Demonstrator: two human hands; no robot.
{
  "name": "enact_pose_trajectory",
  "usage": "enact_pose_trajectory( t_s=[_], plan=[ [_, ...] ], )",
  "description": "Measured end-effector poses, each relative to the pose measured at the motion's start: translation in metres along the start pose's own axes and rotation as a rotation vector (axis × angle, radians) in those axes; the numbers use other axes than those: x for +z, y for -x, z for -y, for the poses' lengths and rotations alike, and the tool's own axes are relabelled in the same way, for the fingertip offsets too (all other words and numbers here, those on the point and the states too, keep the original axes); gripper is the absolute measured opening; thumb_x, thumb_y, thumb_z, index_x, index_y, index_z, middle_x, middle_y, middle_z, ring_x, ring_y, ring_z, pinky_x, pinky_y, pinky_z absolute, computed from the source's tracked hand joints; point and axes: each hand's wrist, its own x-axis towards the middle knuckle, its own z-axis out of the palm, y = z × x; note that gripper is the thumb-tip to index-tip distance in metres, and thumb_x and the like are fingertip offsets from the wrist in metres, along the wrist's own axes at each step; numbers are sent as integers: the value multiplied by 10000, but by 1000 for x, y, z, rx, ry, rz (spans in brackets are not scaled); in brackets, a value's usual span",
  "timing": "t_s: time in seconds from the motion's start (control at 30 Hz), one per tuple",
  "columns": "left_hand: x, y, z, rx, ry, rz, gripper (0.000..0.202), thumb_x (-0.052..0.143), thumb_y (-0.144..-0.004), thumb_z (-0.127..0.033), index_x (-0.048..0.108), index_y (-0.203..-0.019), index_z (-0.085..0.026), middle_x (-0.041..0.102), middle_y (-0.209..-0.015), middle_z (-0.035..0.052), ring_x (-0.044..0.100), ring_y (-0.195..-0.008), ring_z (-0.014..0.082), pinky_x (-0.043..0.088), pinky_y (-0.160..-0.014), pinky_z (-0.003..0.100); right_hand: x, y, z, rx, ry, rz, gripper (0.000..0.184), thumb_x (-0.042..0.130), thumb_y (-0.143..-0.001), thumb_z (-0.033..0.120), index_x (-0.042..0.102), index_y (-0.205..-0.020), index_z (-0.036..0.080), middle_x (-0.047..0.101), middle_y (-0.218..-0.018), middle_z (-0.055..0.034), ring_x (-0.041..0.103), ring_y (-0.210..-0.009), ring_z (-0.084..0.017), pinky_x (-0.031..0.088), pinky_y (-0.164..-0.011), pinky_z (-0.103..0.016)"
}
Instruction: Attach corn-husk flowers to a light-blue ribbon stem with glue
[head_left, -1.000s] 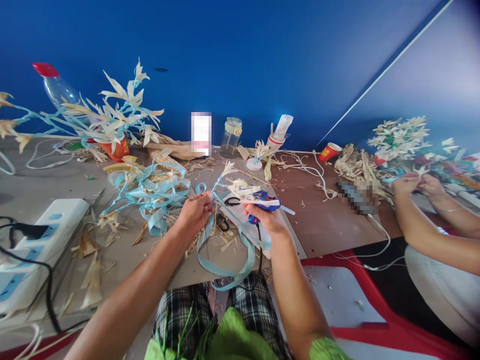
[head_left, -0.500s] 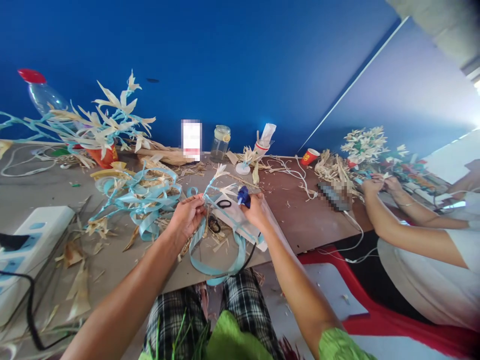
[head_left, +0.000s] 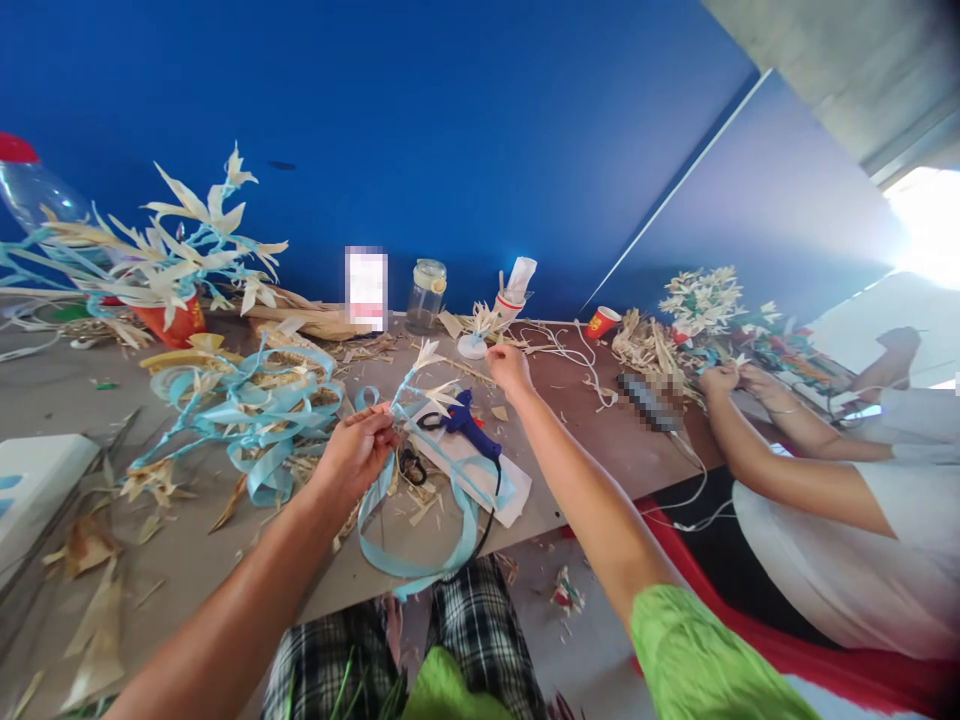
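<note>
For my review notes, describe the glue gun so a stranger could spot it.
On the table, just right of the person's left hand, lies a white sheet. The glue gun rests on it, its dark blue body setting it apart from the pale blue ribbon nearby.

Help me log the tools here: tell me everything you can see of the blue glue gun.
The glue gun is blue with some red, apparently hard plastic. It lies partly over a white sheet, its handle slanting toward the picture's lower right. A black cord leaves the handle's end, running toward the table's near edge. Neither the left hand nor the right hand touches it. Pale petals appear beside it; whether they touch is unclear.
</note>
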Motion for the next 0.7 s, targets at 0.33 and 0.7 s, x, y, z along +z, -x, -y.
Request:
enact_pose_trajectory(
  t_s=[0.33, 0.7],
  plan=[
    [1, -2, 0, -15, -27, -36, 155, 678, -548, -53, 628, -694, -73, 500, -507, -34, 344, -390, 7, 376, -441, 162, 47, -74, -1, 84, 65, 62, 221, 564, -741, 256, 700, -833, 107, 705, -841, -125, 626, -761, -197, 435, -682, -261],
    [-6, -8, 5, -15, -34, -41, 162, 681, -558, -76, 631, -713, -80, 476, -494, -45, 355, -400, 17, 378, -459, 169, 55, -81, -2, 93, -69, -1, 161, 594, -695, 226, 684, -757, 108, 680, -721, -99, 618, -671, -173, 416, -567, -232]
  ],
)
